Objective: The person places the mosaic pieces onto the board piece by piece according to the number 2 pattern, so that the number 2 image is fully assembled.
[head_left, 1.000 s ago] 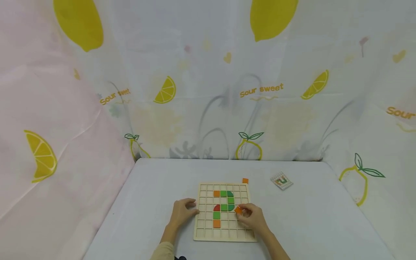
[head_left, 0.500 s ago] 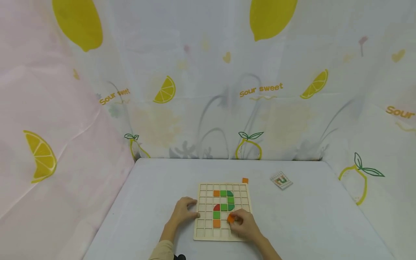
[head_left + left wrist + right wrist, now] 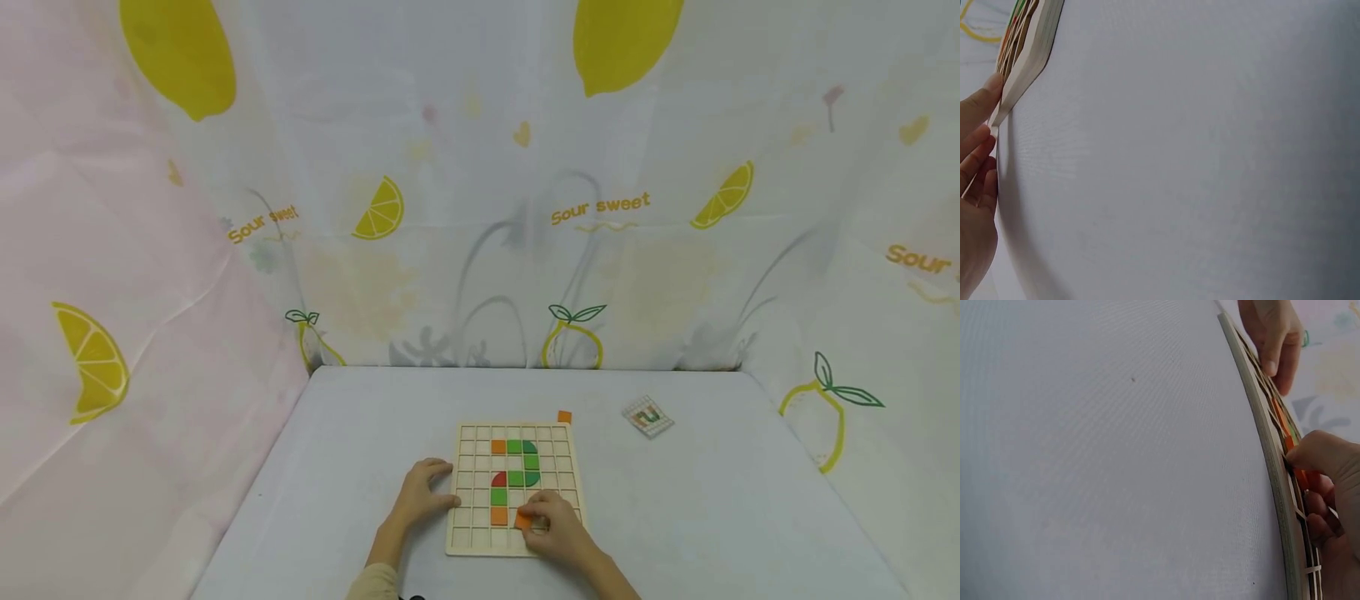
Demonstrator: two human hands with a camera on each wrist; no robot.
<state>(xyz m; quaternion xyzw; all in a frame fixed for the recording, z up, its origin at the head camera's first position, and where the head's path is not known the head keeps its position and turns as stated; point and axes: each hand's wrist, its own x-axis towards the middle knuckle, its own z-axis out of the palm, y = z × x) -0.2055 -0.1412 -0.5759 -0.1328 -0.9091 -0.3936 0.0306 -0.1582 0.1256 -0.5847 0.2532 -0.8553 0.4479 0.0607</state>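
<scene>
A pale wooden grid board [image 3: 471, 537] lies on the table. My left hand [image 3: 418, 493] touches its left edge with spread fingers; in the left wrist view the thumb [image 3: 985, 94] rests at the board's rim. Over the lower middle of the grid, my right hand [image 3: 558, 528] pinches an orange square tile [image 3: 522, 520] between thumb and fingers. Just left of it sits another orange tile [image 3: 498, 517] in a cell. Green pieces [image 3: 498, 497], a red rounded piece [image 3: 499, 479] and an orange tile [image 3: 498, 447] form a winding path above. The right hand hides several cells.
One loose orange tile [image 3: 565, 417] lies by the board's upper right corner. Farther right is a small card [image 3: 648, 417] with a printed grid pattern. A lemon-patterned cloth [image 3: 465, 292] hangs behind the white table [image 3: 360, 417].
My right hand has carried the orange tile left and toward me, from the grid's right side to near the lower orange tile. The left hand has barely shifted along the board's edge.
</scene>
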